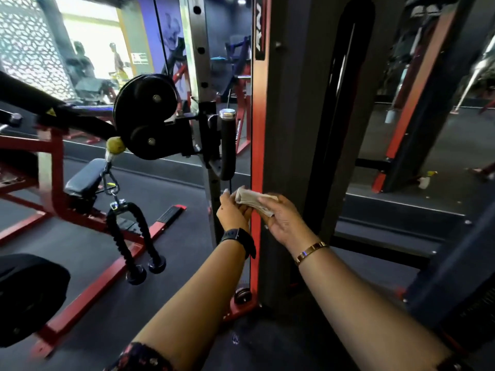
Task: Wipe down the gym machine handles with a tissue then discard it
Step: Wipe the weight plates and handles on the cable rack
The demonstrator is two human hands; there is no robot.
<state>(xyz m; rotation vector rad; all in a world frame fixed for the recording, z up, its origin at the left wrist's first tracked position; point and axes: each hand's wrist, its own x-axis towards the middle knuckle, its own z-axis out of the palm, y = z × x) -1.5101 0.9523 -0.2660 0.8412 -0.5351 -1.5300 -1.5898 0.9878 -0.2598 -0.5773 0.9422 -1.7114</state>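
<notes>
A folded pale tissue (250,200) is held between both hands in front of the red and grey machine column (258,129). My left hand (233,211), with a black watch on the wrist, pinches its left end. My right hand (281,219), with a gold bracelet on the wrist, grips its right side. Just above the hands, an upright black padded handle (227,145) with a chrome cap is fixed to the drilled upright. A black rope handle (134,236) hangs from a clip under the cable pulley (146,116) to the left.
A red-framed bench with a black seat (85,178) stands at left on the dark rubber floor. A black pad (26,298) juts in at the lower left. More red and black machines stand at right and behind. Two people are far off by a bright opening.
</notes>
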